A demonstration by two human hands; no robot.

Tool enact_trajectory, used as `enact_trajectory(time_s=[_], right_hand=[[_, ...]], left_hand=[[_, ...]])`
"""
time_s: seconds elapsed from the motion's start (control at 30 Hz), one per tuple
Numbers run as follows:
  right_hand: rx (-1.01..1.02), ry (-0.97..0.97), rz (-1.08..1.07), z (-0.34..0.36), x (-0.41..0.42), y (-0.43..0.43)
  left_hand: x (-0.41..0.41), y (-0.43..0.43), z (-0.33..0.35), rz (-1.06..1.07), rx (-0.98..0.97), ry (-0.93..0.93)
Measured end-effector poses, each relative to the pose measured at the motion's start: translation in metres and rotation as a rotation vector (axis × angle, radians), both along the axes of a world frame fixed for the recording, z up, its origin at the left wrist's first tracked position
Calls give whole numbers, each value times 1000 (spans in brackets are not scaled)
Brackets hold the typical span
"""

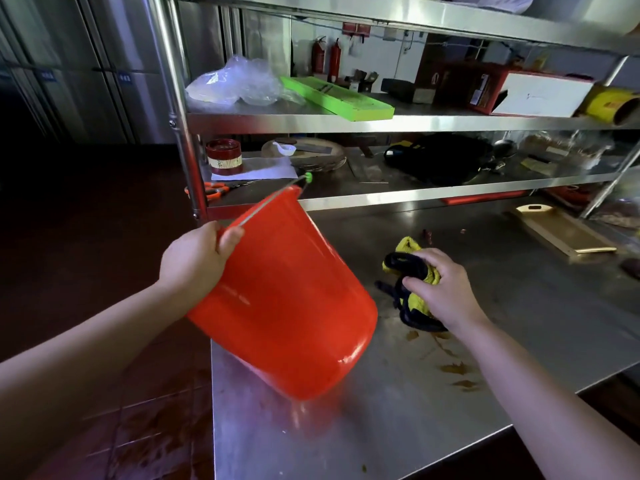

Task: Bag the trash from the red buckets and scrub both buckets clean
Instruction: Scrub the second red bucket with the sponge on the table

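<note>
**A:** Scrubbing step, by my reading. The left hand [197,261] is clamped on the rim of the red bucket [287,306], thumb hooked over the edge right beside the wire handle [270,202].

**B:** And the bucket's tipped right over: mouth toward the shelf, base toward us, low over the near corner of the desk [519,323]. Whether it touches, I can't tell; the bottom edge is blurred.

**A:** The inside is hidden, so no word on trash. Only one bucket in shot, too.

**B:** Look across. The right hand [446,289] has its fingers curled over a yellow-and-black cloth [417,301] lying on the desk, thumb pressed into the folds.

**A:** So both hands are closed, one on each thing, well apart. The left forearm reaches forward, and the right arm is stretched out, palm down.

**B:** Next, I'd say: lift the cloth, bring it across, and turn the bucket's mouth toward it. The left grip must hold firm against the push.

**A:** Brown smears [457,370] lie beside the right forearm. Best keep the cloth off those.
</note>
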State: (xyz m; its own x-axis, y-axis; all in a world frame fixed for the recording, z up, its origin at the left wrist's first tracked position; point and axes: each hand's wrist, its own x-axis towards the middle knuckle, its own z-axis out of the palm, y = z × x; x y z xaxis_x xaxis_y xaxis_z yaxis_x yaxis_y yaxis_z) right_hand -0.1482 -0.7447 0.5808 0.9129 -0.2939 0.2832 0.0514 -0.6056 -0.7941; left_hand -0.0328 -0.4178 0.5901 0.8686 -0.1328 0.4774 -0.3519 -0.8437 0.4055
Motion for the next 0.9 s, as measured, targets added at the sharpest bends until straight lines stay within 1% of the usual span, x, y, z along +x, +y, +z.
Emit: enact_trajectory(time_s=[0.1,0.17,0.23,0.3,0.33,0.43,0.5,0.57,0.6,0.63,0.73,0.77,0.83,0.9], right_hand=[[-52,87,63,-11,3,1],[-155,148,148,-22,6,4],[-285,265,246,-34,6,11],[-387,332,280,-45,4,17],[-436,297,278,-50,2,20],[-663,56,297,-69,-7,32],[-779,-68,352,-77,-10,37],[-887,-138,405,-73,-1,35],[-911,-126,393,-69,9,32],[-866,-63,346,-65,21,28],[-467,272,191,-63,66,9],[-392,336,180,-64,79,5],[-378,366,177,-64,89,5],[-483,332,188,-62,85,12]], left_hand=[[0,3,-10,33,-121,132],[-1,2,-18,66,-181,207],[-1,1,-26,110,-208,270],[0,1,-31,160,-242,331],[1,1,-33,175,-264,354],[8,3,-35,173,-313,398],[11,3,-34,143,-308,398],[13,1,-32,122,-262,367],[14,0,-32,120,-238,343],[15,-1,-32,120,-219,324],[22,-5,-31,118,-200,305],[26,-8,-30,121,-195,317],[33,-13,-24,141,-188,364],[41,-19,-18,169,-193,418]])
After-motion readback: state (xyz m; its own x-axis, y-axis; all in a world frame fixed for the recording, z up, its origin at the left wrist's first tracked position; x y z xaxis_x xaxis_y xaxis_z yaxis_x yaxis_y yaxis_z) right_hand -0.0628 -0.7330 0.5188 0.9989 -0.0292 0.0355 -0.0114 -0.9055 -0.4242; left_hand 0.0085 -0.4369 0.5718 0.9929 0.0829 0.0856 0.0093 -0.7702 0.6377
